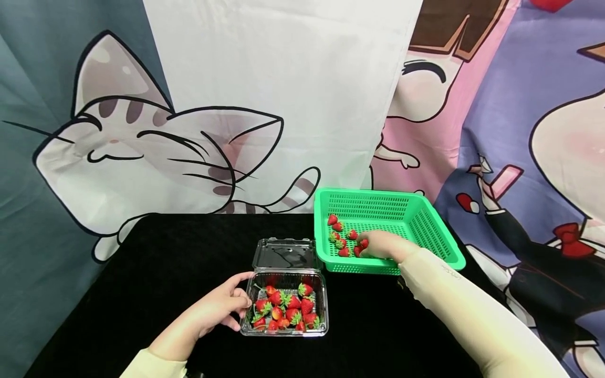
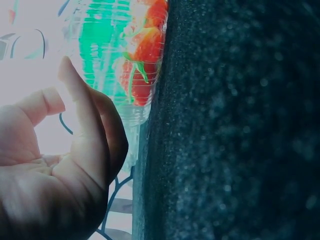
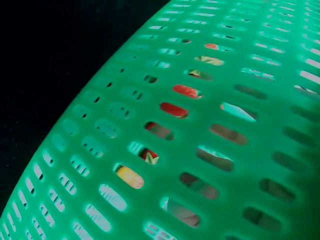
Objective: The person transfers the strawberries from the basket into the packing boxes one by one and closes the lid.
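A clear plastic clamshell box [image 1: 324, 310] stands with its lid [image 1: 285, 253] folded back, and several strawberries [image 1: 293, 302] lie in it. Beside its left wall is my left hand [image 1: 221, 303], index finger at the back corner and thumb at the side. In the left wrist view, the left hand [image 2: 85, 135] shows close to the see-through wall. My right hand [image 1: 384, 245] reaches into the green basket [image 1: 427, 226], fingertips around a strawberry [image 1: 364, 243]. Through the slots of the basket [image 3: 200, 142], the right wrist view shows bits of red fruit and fingers.
More strawberries [image 1: 341, 243] lie at the left of the basket floor. Black cloth [image 1: 208, 257] covers the table, and the basket stands behind and right of the box. A printed cartoon curtain [image 1: 283, 68] hangs behind the table.
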Motion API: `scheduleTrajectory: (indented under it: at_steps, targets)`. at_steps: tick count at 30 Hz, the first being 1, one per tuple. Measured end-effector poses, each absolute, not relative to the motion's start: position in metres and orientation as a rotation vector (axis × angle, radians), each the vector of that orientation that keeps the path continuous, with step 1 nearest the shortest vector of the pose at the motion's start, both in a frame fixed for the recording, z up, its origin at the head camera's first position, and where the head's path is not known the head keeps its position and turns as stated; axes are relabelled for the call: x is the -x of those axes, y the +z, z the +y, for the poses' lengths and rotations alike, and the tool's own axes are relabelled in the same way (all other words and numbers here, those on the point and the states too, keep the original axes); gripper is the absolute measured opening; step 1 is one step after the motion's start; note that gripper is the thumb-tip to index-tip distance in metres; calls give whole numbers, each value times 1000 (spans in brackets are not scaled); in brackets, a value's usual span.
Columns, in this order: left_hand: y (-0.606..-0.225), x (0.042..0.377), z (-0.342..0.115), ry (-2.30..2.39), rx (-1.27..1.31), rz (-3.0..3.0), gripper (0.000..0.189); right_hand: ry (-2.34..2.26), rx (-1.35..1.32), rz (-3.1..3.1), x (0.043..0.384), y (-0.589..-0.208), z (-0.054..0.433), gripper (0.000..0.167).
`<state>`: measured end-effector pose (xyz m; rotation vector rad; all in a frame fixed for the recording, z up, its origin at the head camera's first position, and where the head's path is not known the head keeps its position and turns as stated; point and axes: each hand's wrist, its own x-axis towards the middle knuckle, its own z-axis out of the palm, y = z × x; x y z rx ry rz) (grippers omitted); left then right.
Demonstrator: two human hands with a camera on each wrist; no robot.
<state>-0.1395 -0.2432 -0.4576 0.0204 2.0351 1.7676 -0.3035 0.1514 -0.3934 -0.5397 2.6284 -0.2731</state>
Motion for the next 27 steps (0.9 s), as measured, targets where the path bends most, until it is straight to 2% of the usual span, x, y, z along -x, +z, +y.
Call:
scheduleTrajectory:
  at_steps: [7,15,27]
  targets:
    - [-454,139,-243,1772,-30,2037,77,-222,551,2639,306,-398,148,50]
    - [-456,139,-244,1771,-14,2032,76,-190,540,2647,309,-399,143,25]
    - [-457,139,-243,1765,-20,2043,77,-239,540,2637,311,-402,140,21]
